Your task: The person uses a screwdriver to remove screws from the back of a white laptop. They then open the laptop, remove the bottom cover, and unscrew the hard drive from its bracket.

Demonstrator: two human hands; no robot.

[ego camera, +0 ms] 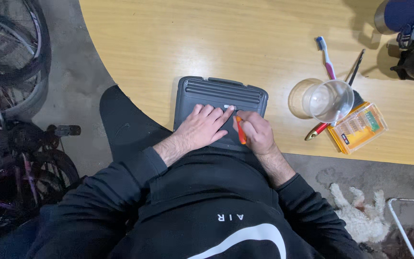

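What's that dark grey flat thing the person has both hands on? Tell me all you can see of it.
The dark grey case looks like plastic: rectangular, rounded corners, ribbed along its far edge, lying flat at the wooden table's near edge. The left hand rests flat on it; the right hand holds an orange screwdriver against its top.

I see a dark grey ribbed plastic case (220, 103), an orange-handled screwdriver (241, 135), a transparent orange bit box (358, 127), and a pale wood-grain surface (178, 38).
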